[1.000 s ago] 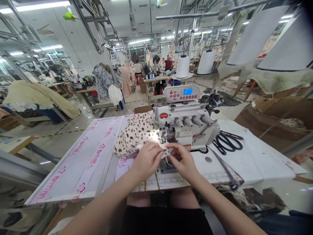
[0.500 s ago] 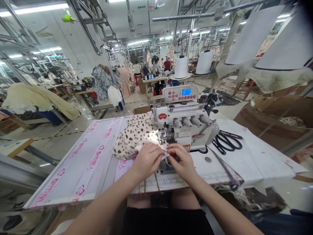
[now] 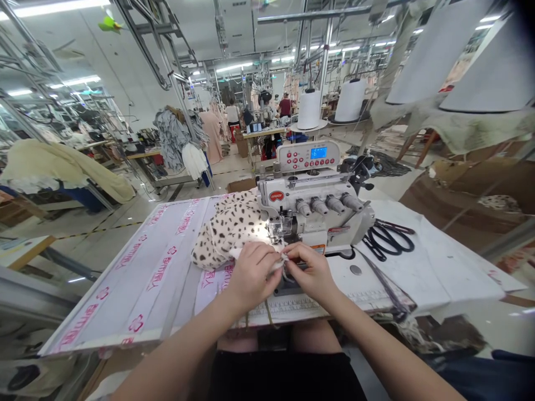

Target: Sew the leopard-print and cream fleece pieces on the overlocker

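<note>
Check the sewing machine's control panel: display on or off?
On: the control panel atop the sewing machine shows a lit blue screen.

both arms reach forward, left hand (image 3: 252, 271) and right hand (image 3: 311, 271) side by side, fingertips pinched together, nearly touching

Garment factory sewing floor. Industrial overlock machine (image 3: 313, 209) with digital control panel (image 3: 309, 156) at frame centre on white worktable (image 3: 438, 262). Large thread cones (image 3: 310, 109) behind, spotted fabric (image 3: 228, 228) beside machine, black shears (image 3: 387, 239) at right. More sewing stations with seated workers (image 3: 286, 106) in upper centre, hanging garments (image 3: 179, 136) left of centre, overhead rails and strip lights across top.
</note>
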`<action>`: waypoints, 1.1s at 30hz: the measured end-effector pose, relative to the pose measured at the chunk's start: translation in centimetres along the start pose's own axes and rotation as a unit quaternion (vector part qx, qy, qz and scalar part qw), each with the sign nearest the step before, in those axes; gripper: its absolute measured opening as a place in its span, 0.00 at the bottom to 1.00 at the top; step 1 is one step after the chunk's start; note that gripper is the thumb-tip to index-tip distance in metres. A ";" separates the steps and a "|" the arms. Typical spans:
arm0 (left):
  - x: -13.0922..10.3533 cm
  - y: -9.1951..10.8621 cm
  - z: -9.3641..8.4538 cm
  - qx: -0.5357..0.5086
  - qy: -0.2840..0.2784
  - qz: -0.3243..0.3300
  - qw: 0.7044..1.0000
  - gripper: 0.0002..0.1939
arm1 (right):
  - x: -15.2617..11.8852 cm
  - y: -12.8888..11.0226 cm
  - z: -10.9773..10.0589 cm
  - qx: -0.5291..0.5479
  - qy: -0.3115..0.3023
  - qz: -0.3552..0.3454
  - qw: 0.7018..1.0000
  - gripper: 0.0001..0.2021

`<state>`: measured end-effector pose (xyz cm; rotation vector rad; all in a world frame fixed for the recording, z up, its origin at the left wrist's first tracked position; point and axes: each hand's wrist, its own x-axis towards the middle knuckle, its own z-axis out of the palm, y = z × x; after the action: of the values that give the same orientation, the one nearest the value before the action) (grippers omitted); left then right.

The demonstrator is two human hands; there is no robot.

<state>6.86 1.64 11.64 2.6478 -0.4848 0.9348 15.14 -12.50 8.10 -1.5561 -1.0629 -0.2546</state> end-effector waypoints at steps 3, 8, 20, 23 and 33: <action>-0.2 -0.1 0.3 0.002 0.004 -0.008 1.000 0.06 | 0.0 0.1 -0.2 -0.019 -0.014 0.003 1.000 0.06; -0.4 -0.3 0.4 -0.028 0.016 -0.007 0.999 0.06 | 0.3 0.1 -0.9 -0.062 -0.059 -0.037 0.996 0.10; -1.2 -1.7 -1.1 -0.005 -0.057 0.061 0.997 0.12 | 0.0 -0.4 -1.5 -0.202 -0.100 -0.162 0.961 0.09; -1.1 -1.8 -1.1 -0.013 -0.064 0.053 0.996 0.12 | 0.0 -0.3 -1.5 -0.224 -0.107 -0.159 0.955 0.09; 1.2 -2.4 -1.3 -0.005 -0.126 -0.068 0.990 0.12 | 2.7 -2.2 -1.8 -0.419 -0.177 -0.133 0.881 0.08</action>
<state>7.98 4.04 12.95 2.7631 -0.3566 0.5589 15.77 -12.96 11.97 -2.2815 -1.5805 -0.7130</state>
